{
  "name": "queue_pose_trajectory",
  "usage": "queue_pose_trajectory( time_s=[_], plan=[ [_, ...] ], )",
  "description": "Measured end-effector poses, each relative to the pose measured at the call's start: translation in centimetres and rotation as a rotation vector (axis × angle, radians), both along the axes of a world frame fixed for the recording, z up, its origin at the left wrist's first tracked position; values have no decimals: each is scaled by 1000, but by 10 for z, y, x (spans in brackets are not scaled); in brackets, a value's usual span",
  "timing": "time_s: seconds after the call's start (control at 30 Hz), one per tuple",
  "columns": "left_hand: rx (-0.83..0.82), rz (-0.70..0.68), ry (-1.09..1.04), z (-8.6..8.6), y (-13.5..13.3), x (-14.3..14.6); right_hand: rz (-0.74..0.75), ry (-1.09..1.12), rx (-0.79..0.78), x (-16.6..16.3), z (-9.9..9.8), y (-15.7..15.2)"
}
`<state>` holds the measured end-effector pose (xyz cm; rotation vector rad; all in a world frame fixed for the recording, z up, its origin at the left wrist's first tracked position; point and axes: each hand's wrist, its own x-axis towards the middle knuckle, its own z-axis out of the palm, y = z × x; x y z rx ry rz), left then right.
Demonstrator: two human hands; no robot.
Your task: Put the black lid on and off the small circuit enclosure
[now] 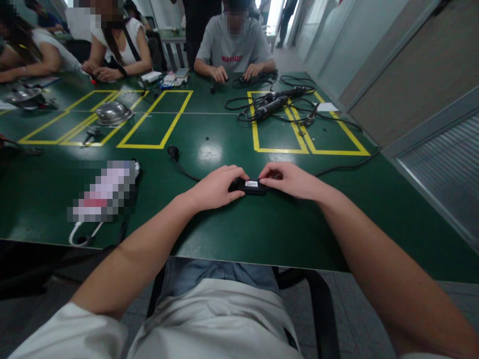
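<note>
**Two hands hold a small black device**

Bare forearms reach over the green bench (262,234). The left hand (219,187) and right hand (290,179) meet mid-bench, fingers (275,172) closed around each end of a white-labelled black adapter (251,186) resting on it.

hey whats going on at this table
A person seated at a green table grips a small black device with a white label, the left hand on one end and the right hand on the other. Across the table, other people handle small items among black cables.
</note>
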<state>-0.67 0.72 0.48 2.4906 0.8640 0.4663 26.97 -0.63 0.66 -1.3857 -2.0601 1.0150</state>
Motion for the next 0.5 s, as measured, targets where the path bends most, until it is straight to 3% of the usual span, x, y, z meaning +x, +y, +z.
queue_pose_trajectory(
  time_s=[0.5],
  plan=[
    [59,1,21,1,0,1,50,-91,33,-3,5,-7]
  ],
)
